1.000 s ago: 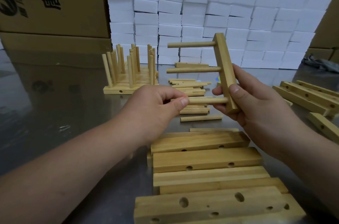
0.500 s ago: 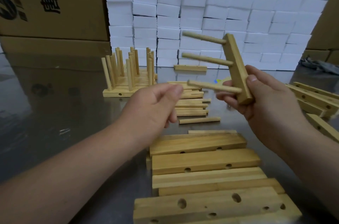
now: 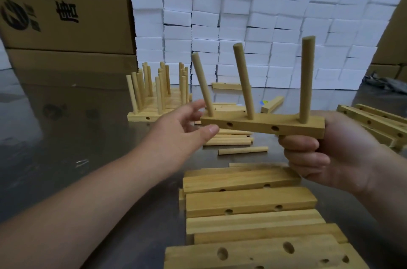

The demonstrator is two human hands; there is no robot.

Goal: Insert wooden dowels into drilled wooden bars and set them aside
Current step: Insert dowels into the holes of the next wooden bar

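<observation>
Head view, from the left: cardboard boxes (image 3: 66,4) stood along the far edge of the steel tabletop (image 3: 66,136). Toward that far edge, left of centre, a cluster of finished bars (image 3: 154,112) lay flat with their dowels pointing up.

The left grip (image 3: 182,127) was released, fingers loosely spread and holding nothing, with the thumb tip just beside the left end of the held bar (image 3: 262,125). Whether it touched the wood could not be told.

That bar was in the air above the middle of the tabletop. Its long axis ran left to right, the right end slightly lower. The side face with two drilled holes was turned toward the camera. Three dowels rose from its top face: the left dowel (image 3: 202,83) and middle dowel (image 3: 243,81) leaned a little leftward, and the right dowel (image 3: 307,79) stood nearly straight up.

Below it, loose dowels (image 3: 229,140) lay on the tabletop with their long axes left to right. A pile of drilled bars (image 3: 248,202) lay the same way at the near edge. White foam blocks (image 3: 264,26) were stacked along the far edge behind.

The right grip (image 3: 319,149) was clenched round the bar's right end, fingers curled beneath it. More drilled bars (image 3: 374,121) lay by the right edge.
</observation>
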